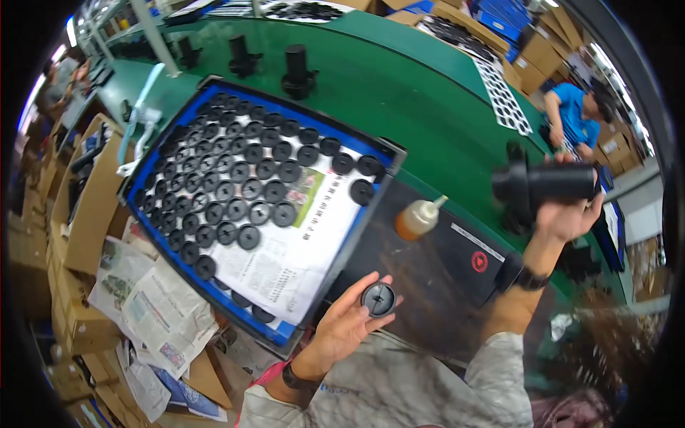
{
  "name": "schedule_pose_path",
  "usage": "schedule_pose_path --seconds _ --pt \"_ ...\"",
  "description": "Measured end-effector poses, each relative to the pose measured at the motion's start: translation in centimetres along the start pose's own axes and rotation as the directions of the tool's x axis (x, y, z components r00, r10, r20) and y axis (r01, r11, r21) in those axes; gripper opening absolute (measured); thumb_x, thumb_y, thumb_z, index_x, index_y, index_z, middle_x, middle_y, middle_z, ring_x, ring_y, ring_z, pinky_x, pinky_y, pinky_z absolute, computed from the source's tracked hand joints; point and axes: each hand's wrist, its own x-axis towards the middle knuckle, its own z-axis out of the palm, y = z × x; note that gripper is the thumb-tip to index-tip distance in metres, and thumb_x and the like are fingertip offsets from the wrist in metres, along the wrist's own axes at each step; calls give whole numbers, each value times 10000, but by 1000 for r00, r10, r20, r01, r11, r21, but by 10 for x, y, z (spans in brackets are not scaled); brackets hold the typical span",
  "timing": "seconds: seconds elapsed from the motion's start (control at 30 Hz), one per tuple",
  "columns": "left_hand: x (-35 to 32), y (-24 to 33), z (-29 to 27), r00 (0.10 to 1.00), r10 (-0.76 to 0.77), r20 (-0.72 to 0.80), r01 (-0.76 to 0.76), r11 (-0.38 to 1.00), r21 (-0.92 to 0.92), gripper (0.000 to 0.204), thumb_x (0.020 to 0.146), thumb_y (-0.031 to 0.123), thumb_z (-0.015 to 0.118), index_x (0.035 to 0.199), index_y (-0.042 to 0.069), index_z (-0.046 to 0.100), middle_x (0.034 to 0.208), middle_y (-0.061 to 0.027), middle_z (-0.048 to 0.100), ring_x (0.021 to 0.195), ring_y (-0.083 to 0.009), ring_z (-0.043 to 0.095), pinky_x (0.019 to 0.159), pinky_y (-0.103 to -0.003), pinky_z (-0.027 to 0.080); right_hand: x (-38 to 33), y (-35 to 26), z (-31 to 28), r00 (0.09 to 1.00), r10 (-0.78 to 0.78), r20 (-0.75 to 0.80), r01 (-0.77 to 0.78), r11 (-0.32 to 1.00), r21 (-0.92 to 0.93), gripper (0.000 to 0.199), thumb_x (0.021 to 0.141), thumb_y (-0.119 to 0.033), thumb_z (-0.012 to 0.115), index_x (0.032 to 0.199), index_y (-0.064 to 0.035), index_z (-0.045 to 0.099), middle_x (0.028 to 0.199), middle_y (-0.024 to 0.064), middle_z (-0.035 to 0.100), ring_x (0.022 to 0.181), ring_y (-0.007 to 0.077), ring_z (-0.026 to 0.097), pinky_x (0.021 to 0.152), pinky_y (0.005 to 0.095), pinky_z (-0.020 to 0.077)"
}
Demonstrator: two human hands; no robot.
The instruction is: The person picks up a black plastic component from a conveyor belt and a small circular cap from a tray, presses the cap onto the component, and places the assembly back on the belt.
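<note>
In my left hand [340,332] is a small round black cap [378,299], its face with the central pin and spokes turned upward, my fingers curled around its edge. Farther right, my raised right hand [564,221] grips a black ribbed cylinder [553,182] with a wide collar, held roughly level above the bench. Many similar black caps [248,237] lie in a shallow tray [287,329] with blue walls, lined with printed paper. Between the tray and my right arm, a squeeze bottle [417,220] of amber liquid stands on a dark mat [435,285].
Several black collared cylinders, one nearest the tray [297,71], stand on the green surface [371,85] beyond. A person in blue [574,118] works at the far right. Newspapers [168,310] and cardboard boxes [93,207] crowd the left. A sheet of black discs [501,96] lies at the back.
</note>
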Motion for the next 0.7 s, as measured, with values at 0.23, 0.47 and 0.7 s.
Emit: schedule_pose_path --seconds 0.23,0.47,0.7 --pt "21 -41 4 975 -23 219 -35 965 260 687 825 -29 644 1418 39 305 1401 -158 389 1204 -340 491 924 -411 512 -135 -11 1 945 328 -3 -297 859 417 450 901 -449 391 1187 -110 465 881 100 529 773 237 502 776 452 447" --pt "21 -58 24 964 77 254 -201 838 508 704 748 -108 695 1372 9 392 1307 -121 450 1113 -214 535 902 -356 536 -168 1 -37 929 359 -93 -242 777 581 414 902 -411 384 1153 -96 482 859 75 541 757 217 510 783 450 442" --pt "23 -68 25 933 155 326 -339 685 645 695 723 -123 709 1346 -22 417 1196 -104 485 1101 -210 536 909 -320 536 -173 3 -42 935 350 -53 -251 762 597 393 892 -390 383 1133 -96 481 860 76 537 773 216 517 787 445 444"
